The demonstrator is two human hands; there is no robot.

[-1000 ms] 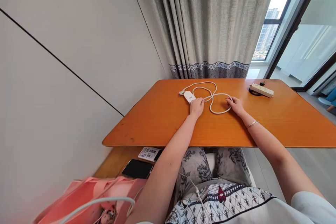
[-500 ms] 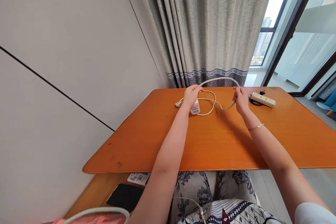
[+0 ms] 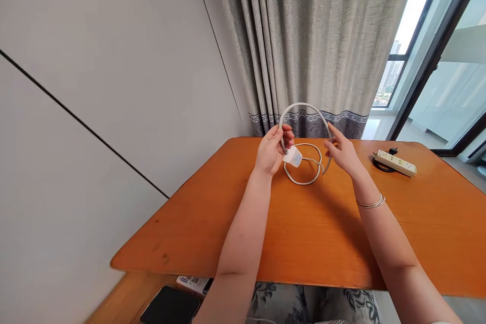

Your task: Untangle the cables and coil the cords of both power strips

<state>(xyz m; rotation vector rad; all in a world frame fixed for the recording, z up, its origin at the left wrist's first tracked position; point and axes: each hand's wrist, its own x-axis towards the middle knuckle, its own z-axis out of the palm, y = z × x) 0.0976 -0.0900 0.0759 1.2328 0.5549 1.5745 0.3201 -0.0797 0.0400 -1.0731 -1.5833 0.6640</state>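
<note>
Near the far side of the table, a white cable arches up between my two hands. My left hand, turned palm up, has its thumb and fingers closed on the cable close to a white block-shaped power socket. The block hangs just right of those fingers, a printed label facing me. My right hand lightly holds the other side of the arch between thumb and fingers. Below the block, the rest of the cable loops over the tabletop. The cable's plug cannot be made out.
On the wooden table, a long white power strip with black cord and plug lies to the right. A grey curtain hangs behind the far edge. A dark phone-like slab rests on a lower surface at the left front.
My left hand has rolled palm up, turning the block so its label shows. My right hand has come nearer the left and its grip has loosened, making the arch narrower. The view has shifted slightly.
</note>
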